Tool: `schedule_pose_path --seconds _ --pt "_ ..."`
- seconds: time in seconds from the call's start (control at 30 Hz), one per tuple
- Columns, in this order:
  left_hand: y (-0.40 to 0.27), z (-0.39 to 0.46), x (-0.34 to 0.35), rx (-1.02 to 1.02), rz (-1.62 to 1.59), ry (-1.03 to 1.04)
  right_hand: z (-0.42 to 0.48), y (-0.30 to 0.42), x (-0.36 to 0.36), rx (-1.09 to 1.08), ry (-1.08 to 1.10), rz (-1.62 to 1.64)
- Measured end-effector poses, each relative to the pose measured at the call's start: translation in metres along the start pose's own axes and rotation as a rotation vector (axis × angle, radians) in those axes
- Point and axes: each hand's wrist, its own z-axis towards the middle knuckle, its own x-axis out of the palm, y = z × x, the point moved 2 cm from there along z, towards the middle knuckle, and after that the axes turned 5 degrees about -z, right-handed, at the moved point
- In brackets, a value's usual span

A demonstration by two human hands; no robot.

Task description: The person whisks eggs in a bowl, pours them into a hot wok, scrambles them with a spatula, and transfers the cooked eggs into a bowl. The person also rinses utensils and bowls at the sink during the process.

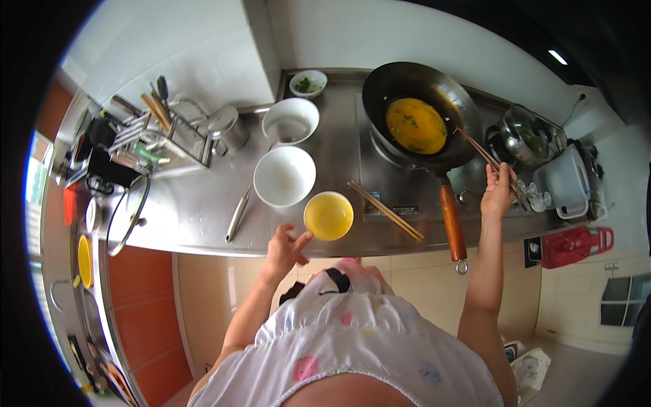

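Observation:
A dark wok (460, 117) with a wooden handle (450, 219) sits on the stove, a yellow egg layer with green bits (416, 125) inside it. My right hand (498, 192) grips a pair of wooden chopsticks (477, 148), their tips at the wok's right rim. Fingers apart, my left hand (289, 244) is beside a small bowl with a yellow inside (329, 215); a fingertip is at its rim, and whether it touches I cannot tell. Behind that bowl stand a white bowl (285, 176) and another white bowl (290, 121) with a utensil. A second chopstick pair (385, 210) lies on the counter.
A small bowl of chopped greens (308, 84) stands by the wall. A metal-handled utensil (238, 216) lies left of the bowls. Farther left are a lidded metal pot (227, 127), a utensil rack (175, 163) and a glass lid (133, 213). On the right stand a glass-lidded pot (524, 135) and a plastic container (562, 178).

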Motion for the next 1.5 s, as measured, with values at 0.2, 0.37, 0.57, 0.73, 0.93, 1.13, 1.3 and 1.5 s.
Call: schedule_pose_path --seconds 0.2,0.37,0.57,0.73,0.93,1.13,1.3,1.5 --pt "-0.110 -0.011 0.021 0.353 -0.023 0.191 -0.028 0.017 0.041 -0.211 0.323 -0.560" --pt "-0.155 -0.003 0.072 0.518 0.009 0.304 -0.007 0.012 0.021 -0.152 0.292 -0.455" --pt "-0.158 0.005 0.108 0.389 -0.060 0.415 -0.022 -0.005 -0.022 -0.132 0.200 -0.455" --pt "-0.180 0.013 0.151 0.183 -0.085 0.603 -0.038 0.020 0.023 -0.578 0.436 -0.742" --pt "-0.197 0.019 0.203 -0.122 -0.438 0.811 -0.052 0.018 0.063 -0.897 0.902 -0.967" --pt "-0.203 0.026 0.203 -0.206 -0.553 0.887 -0.054 0.018 0.077 -0.935 1.048 -0.925" --pt "-0.201 0.030 0.202 -0.188 -0.589 0.849 -0.050 0.006 0.081 -1.190 1.148 -0.972" --pt "-0.184 0.040 0.198 -0.133 -0.467 0.660 -0.045 0.022 0.085 -1.002 1.166 -1.021"
